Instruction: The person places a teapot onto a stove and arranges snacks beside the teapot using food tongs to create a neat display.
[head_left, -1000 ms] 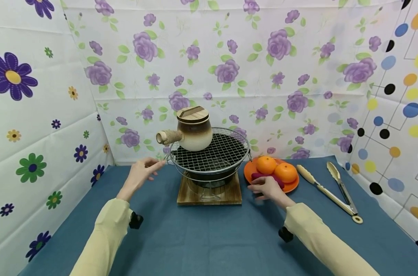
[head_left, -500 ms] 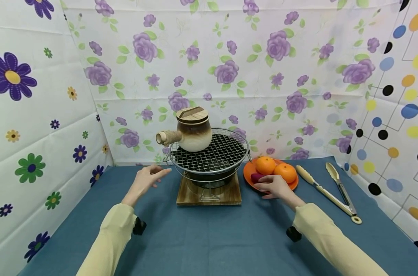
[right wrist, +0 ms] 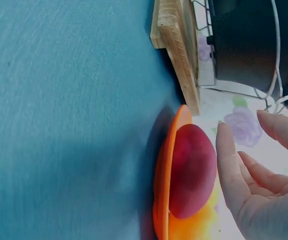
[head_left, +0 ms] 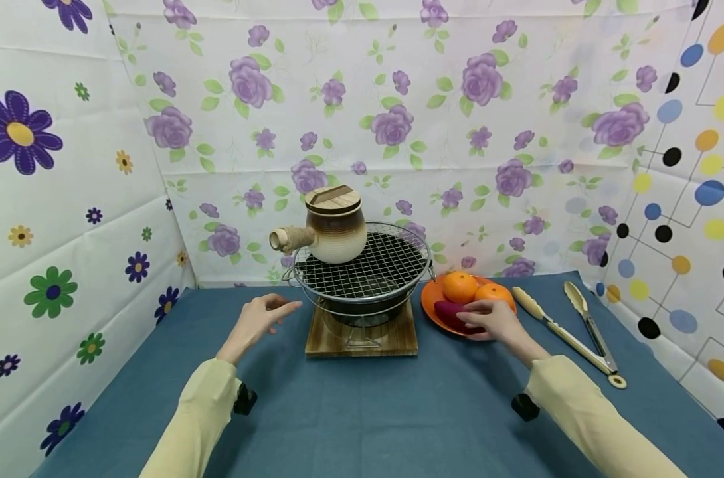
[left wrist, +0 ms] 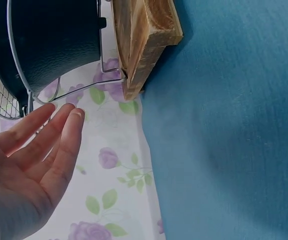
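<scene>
My left hand (head_left: 260, 323) hovers left of the grill, fingers loosely bent and holding nothing. In the left wrist view its fingertips (left wrist: 76, 117) overlap the grill's lower frame. Over the right edge of the orange plate (head_left: 429, 307) is my right hand (head_left: 498, 323), also holding nothing. A dark magenta sweet potato (right wrist: 194, 170) lies on that plate, beside the right hand's fingers. Two oranges (head_left: 459, 287) sit behind it, one partly covered by the hand. A round charcoal grill (head_left: 368, 279) carries a clay pot (head_left: 338, 232) with a wooden lid and a rope-wrapped side handle.
The grill stands on a square wooden board (head_left: 329, 342) on the blue tablecloth (head_left: 362, 411). Spread tongs (head_left: 577, 338) lie to the right of the plate. Floral cloth (head_left: 362, 133) hangs close behind, with patterned sheets at both sides.
My right hand has drawn to the right across the plate, uncovering more of the sweet potato. The left hand has shifted slightly right and nearer to me. The pot and grill have stayed put.
</scene>
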Demonstrator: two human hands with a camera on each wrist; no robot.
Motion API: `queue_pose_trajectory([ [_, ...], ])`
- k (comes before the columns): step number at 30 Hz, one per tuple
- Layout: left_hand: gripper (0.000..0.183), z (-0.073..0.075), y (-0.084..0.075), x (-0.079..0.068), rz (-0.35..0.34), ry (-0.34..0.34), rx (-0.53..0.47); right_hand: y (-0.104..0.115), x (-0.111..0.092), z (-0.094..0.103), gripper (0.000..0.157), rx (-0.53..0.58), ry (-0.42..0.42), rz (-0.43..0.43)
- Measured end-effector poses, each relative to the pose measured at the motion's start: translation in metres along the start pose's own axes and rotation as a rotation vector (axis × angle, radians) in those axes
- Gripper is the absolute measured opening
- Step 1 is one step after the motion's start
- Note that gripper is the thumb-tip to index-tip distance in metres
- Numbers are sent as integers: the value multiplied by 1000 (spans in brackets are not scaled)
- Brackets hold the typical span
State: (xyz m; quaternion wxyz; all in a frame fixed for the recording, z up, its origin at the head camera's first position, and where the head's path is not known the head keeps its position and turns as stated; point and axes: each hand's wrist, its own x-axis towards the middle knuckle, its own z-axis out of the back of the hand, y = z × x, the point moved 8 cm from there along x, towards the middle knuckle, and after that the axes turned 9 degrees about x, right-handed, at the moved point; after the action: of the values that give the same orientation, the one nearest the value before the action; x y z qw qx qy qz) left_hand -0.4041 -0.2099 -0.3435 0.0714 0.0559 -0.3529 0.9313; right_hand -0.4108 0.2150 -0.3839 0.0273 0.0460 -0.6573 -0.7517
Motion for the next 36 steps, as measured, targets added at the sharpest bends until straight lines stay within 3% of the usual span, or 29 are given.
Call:
queue_pose_trajectory([
  [15,59,-23,4,-2,-6,68,26,7,-16,42,63,-3,-37,43],
  [16,60,-23,3,-2,-7,70,28,-4,-7,51,62,-4,-49,38],
  [19,61,-26,3,-3,-7,78,36,-2,-11,59,63,-26,-55,39],
  [22,62,-29,5,-2,5,86,36,-1,-16,67,63,-27,-51,51],
  [23,62,-30,6,-2,10,89,33,11,-27,62,64,-33,-43,58],
  [36,57,-46,12,3,78,117,55,9,-34,90,69,-80,-47,46],
])
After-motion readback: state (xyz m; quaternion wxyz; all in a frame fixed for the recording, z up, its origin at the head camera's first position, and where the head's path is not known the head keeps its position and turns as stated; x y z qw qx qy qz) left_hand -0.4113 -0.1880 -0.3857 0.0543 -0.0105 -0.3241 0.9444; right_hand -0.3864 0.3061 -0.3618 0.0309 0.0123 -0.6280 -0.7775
